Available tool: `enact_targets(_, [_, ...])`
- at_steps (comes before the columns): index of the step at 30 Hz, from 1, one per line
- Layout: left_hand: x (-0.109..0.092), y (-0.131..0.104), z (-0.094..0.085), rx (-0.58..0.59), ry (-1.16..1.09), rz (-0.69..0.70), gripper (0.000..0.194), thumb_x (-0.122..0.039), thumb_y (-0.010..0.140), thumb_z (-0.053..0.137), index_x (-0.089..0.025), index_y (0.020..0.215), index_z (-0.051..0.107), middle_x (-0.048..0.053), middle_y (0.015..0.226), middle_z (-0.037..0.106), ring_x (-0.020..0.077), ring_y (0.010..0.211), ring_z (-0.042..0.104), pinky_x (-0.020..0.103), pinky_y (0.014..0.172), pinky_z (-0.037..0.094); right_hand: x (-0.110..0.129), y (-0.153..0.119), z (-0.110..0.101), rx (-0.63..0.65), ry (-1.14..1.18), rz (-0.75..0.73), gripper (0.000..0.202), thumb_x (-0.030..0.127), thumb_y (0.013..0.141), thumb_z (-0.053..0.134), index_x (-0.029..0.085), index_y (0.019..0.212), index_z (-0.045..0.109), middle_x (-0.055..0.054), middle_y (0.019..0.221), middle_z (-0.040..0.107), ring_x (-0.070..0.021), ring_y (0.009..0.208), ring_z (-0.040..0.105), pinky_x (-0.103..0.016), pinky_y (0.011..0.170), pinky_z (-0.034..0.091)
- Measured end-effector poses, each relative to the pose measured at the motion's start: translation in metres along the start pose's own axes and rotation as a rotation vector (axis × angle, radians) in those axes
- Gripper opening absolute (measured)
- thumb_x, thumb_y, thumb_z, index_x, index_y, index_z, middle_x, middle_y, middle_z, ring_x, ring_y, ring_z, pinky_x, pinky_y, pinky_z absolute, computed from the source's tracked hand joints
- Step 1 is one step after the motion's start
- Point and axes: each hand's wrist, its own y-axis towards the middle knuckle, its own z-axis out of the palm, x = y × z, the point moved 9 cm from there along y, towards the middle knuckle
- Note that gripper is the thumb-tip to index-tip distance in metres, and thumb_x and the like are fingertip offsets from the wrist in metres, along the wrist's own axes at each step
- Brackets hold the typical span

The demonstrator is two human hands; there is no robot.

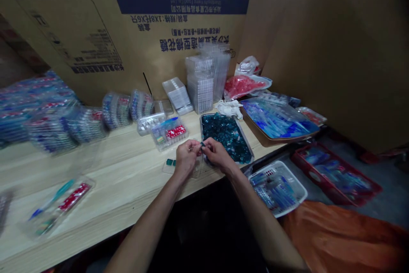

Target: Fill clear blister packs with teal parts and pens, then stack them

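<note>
Just above the table's front part, my left hand (187,156) and my right hand (217,153) meet with fingertips pinched together. Between them is a small dark teal piece (202,145); its exact kind is too small to tell. Partly hidden under my left hand lies a clear plastic tray (165,168), with small dark green squares (171,162) in it. Right behind my right hand, a shallow tray (252,156) holds many loose glossy teal pieces (222,132). A clear compartment case (158,142) with a blue pen-like stick and a red dotted piece sits behind my left hand.
Stacked clear plastic trays (200,85) stand at the back against a cardboard box (137,47). Rows of filled packs (51,128) line the left. A carton of blue packets (271,140) is at the right; a white basket (302,185) and red crate (367,198) sit lower.
</note>
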Motion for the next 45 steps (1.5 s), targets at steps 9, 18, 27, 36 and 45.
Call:
enact_targets(9, [-0.017, -0.005, -0.002, 0.210, 0.128, 0.041, 0.012, -0.028, 0.074, 0.061, -0.018, 0.075, 0.055, -0.005, 0.063, 0.050, 0.0090, 0.054, 0.046, 0.020, 0.051, 0.036, 0.013, -0.009, 0.017, 0.116, 0.211, 0.058, 0.039, 0.051, 0.071, 0.073, 0.021, 0.073, 0.048, 0.008, 0.062, 0.042, -0.0090, 0.057, 0.034, -0.023, 0.054, 0.023])
enact_targets(18, [-0.017, -0.015, -0.016, 0.159, -0.060, -0.056, 0.029, -0.040, 0.074, 0.070, -0.016, 0.090, 0.062, -0.001, 0.067, 0.059, 0.0105, 0.060, 0.052, 0.021, 0.057, 0.041, 0.006, -0.006, 0.030, 0.141, 0.370, 0.185, 0.033, 0.047, 0.066, 0.073, 0.018, 0.067, 0.056, 0.006, 0.057, 0.048, -0.0084, 0.054, 0.039, -0.023, 0.054, 0.028])
enact_targets(27, [-0.034, -0.027, -0.033, 0.265, 0.458, 0.247, 0.015, -0.030, 0.072, 0.075, -0.019, 0.082, 0.074, 0.000, 0.069, 0.060, 0.0131, 0.062, 0.051, 0.023, 0.059, 0.038, -0.022, -0.021, 0.047, 0.140, 0.175, 0.441, 0.025, 0.039, 0.069, 0.064, 0.020, 0.058, 0.050, 0.005, 0.047, 0.047, -0.0075, 0.040, 0.039, -0.020, 0.037, 0.033])
enact_targets(36, [-0.010, -0.040, -0.032, 0.388, 0.797, 0.476, 0.021, -0.016, 0.082, 0.059, -0.023, 0.092, 0.075, 0.007, 0.089, 0.075, 0.0218, 0.085, 0.065, 0.035, 0.084, 0.048, -0.021, -0.014, -0.006, -0.066, -0.109, 0.256, 0.014, 0.034, 0.080, 0.055, 0.021, 0.076, 0.058, 0.006, 0.052, 0.053, -0.0089, 0.037, 0.044, -0.020, 0.036, 0.031])
enact_targets(45, [-0.008, -0.048, -0.023, 0.507, 0.793, 0.629, 0.034, -0.010, 0.081, 0.054, -0.027, 0.102, 0.076, 0.008, 0.103, 0.076, 0.0214, 0.097, 0.070, 0.038, 0.089, 0.051, 0.001, -0.017, -0.095, -0.309, -0.764, 0.154, 0.016, 0.018, 0.086, 0.048, 0.020, 0.084, 0.064, -0.005, 0.078, 0.067, -0.0185, 0.070, 0.059, -0.029, 0.065, 0.041])
